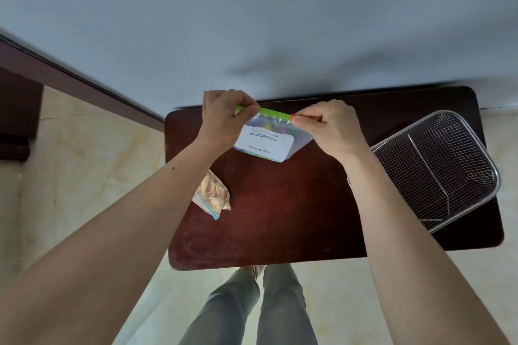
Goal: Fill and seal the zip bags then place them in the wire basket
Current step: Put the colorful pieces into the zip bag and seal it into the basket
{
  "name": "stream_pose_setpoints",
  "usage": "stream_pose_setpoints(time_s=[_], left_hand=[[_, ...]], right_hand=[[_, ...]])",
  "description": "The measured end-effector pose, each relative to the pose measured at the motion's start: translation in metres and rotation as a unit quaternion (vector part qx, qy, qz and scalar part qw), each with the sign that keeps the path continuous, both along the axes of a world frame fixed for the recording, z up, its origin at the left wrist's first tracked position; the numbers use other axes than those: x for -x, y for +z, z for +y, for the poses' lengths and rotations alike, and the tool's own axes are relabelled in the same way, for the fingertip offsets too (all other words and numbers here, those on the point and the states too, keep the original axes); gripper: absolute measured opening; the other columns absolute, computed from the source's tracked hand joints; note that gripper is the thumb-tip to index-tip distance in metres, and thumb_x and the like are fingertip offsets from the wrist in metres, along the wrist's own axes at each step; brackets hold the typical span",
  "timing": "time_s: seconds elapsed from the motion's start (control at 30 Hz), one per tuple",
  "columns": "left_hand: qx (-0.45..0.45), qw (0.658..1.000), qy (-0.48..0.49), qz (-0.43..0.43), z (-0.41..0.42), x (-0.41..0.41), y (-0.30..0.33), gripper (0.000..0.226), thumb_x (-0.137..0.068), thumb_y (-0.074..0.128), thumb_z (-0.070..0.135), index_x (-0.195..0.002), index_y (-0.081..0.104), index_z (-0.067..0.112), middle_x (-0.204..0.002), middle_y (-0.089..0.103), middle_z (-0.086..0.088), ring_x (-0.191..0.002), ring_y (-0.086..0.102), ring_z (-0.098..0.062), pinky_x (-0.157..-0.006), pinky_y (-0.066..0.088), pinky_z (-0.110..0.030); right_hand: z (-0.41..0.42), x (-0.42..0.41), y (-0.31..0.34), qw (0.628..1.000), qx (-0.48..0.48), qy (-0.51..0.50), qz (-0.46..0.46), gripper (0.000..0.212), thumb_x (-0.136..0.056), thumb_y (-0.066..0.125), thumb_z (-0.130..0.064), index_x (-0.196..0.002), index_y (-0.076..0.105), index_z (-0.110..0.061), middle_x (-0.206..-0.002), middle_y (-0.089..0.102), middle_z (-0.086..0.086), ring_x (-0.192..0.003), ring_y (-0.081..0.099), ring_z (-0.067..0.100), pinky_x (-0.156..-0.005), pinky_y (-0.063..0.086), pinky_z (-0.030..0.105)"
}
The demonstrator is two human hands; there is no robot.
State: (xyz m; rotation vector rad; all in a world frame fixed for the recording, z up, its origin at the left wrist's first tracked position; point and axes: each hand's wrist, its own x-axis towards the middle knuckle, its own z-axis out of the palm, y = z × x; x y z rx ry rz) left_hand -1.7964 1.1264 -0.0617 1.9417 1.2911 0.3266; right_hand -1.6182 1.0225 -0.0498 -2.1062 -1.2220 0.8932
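**Sealing the green-topped zip bag above the counter**

Holding the zip bag point(270, 138) up over the far edge of the dark counter point(280, 213), both hands work its closure. The left hand point(224, 117) has its grip clamped on one end of the green zip strip point(273, 114); the right hand point(328, 123) pinches the red slider point(292, 117) at the other end. The step looks like sealing. Whether the seal is complete I cannot tell; next, the bag goes to the wire basket point(437, 168) on the right.

The bag is thin, clear, floppy plastic with a white label and colourful contents. A second bag point(214, 196), blue-striped and holding pale lumpy pieces, lies on the counter. The basket is fine metal mesh, rigid, with rounded corners.
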Motion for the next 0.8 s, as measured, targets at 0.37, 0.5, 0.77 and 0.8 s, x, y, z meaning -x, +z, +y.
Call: stream_pose_setpoints(time_s=[0.37,0.5,0.77,0.8], left_hand=[[0.039,0.999,0.037,-0.001,0.006,-0.002,0.007,0.010,-0.083,0.060,0.038,-0.079,0.069,0.040,-0.087,0.068,0.014,-0.111,0.054,-0.033,-0.096,0.043,-0.056],[0.097,0.994,0.046,-0.014,0.005,-0.001,0.009,0.015,-0.085,0.063,0.030,-0.071,0.063,0.035,-0.077,0.066,0.015,-0.087,0.062,-0.021,-0.087,0.049,-0.050],[0.124,0.990,0.035,-0.048,0.001,-0.005,0.020,0.005,-0.086,0.068,0.018,-0.084,0.073,0.018,-0.078,0.069,0.011,-0.077,0.061,-0.011,-0.072,0.045,-0.029],[0.124,0.990,0.026,-0.056,-0.001,-0.009,0.024,0.004,-0.085,0.069,0.017,-0.084,0.073,0.017,-0.077,0.069,0.011,-0.076,0.061,-0.010,-0.071,0.045,-0.027]], right_hand=[[-0.020,-0.025,-0.003,0.998,0.002,-0.066,-0.001,0.014,-0.086,0.068,-0.027,-0.091,0.078,-0.019,-0.066,0.064,-0.013,-0.061,0.055,-0.008,-0.060,0.037,0.009],[-0.020,-0.018,-0.006,0.996,0.000,-0.080,0.031,0.011,-0.084,0.070,-0.025,-0.091,0.074,-0.017,-0.083,0.070,-0.006,-0.076,0.060,0.008,-0.064,0.039,0.006],[-0.034,-0.017,0.000,0.987,-0.024,-0.134,0.081,0.006,-0.087,0.068,-0.022,-0.090,0.069,-0.017,-0.082,0.067,-0.007,-0.074,0.066,0.014,-0.069,0.048,0.017],[-0.038,-0.019,0.004,0.985,-0.029,-0.146,0.084,0.006,-0.087,0.068,-0.021,-0.091,0.068,-0.017,-0.083,0.067,-0.006,-0.070,0.067,0.015,-0.068,0.049,0.019]])
